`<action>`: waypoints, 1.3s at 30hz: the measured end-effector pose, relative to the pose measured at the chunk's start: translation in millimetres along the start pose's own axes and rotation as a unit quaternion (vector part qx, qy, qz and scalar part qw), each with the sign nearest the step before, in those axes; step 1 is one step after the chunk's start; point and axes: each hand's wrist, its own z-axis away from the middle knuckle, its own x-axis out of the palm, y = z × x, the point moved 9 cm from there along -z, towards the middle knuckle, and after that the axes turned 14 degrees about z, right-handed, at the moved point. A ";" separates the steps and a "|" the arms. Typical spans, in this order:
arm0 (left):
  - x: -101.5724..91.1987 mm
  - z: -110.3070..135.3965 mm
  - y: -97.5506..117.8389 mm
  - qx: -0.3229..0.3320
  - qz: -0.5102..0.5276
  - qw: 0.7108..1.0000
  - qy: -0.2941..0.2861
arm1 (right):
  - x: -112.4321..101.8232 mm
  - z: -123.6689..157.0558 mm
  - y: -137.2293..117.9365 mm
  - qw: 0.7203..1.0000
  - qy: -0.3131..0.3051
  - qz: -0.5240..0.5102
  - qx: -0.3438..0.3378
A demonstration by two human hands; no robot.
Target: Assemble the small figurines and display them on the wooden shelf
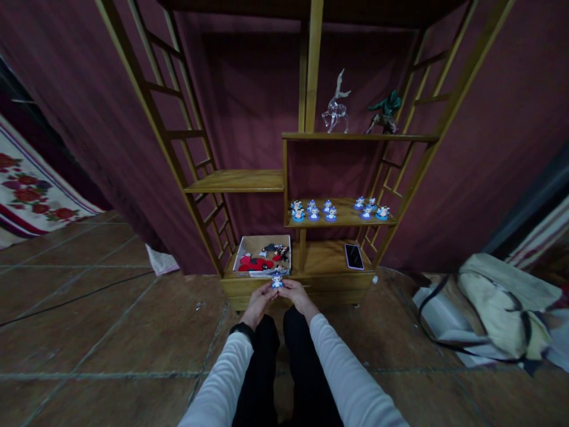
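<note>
Between the fingertips of both hands is a small purple-and-white figurine (277, 281), upright in front of the cabinet's lower edge. My left hand (258, 301), with a dark band at its wrist, pinches it from the left. From the right, my right hand (300, 295) grips it too. Just beyond it, a shallow cardboard box (265, 242) holds red, black and white small pieces. Similar figurines (313, 212) stand in groups on the low shelf (347, 220), several at its left and middle, several at its right.
A phone (354, 257) lies on the cabinet's bottom board. Above, a clear deer figure (336, 110) and a green-clad figure (386, 111) share the upper shelf (360, 137). A pale bag (498, 296) with a strap rests on the tiled floor at right; a cable (80, 298) runs along the left.
</note>
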 end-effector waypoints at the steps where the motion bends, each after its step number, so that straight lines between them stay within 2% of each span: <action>1: 0.8 0.1 0.0 0.000 -0.001 1.000 -0.005 | -0.9 -0.4 0.2 1.000 0.003 0.003 0.000; 4: 2.1 1.0 0.4 0.000 -0.011 1.000 -0.016 | -0.3 0.5 -2.6 1.000 -0.003 0.016 -0.012; 8: -1.1 2.3 3.4 0.015 -0.024 1.000 -0.002 | 2.6 2.8 -7.3 0.998 -0.022 0.040 -0.032; 13: 2.8 3.1 4.4 0.017 -0.023 1.000 -0.009 | 6.0 3.0 -7.0 0.997 -0.049 0.051 -0.030; 21: -0.9 0.6 4.4 0.032 -0.032 0.999 -0.003 | -2.1 -1.1 0.3 0.999 -0.003 0.026 -0.029; 39: -2.2 0.8 2.3 0.011 -0.027 0.999 0.014 | 2.6 4.2 -7.6 0.999 -0.020 0.027 -0.022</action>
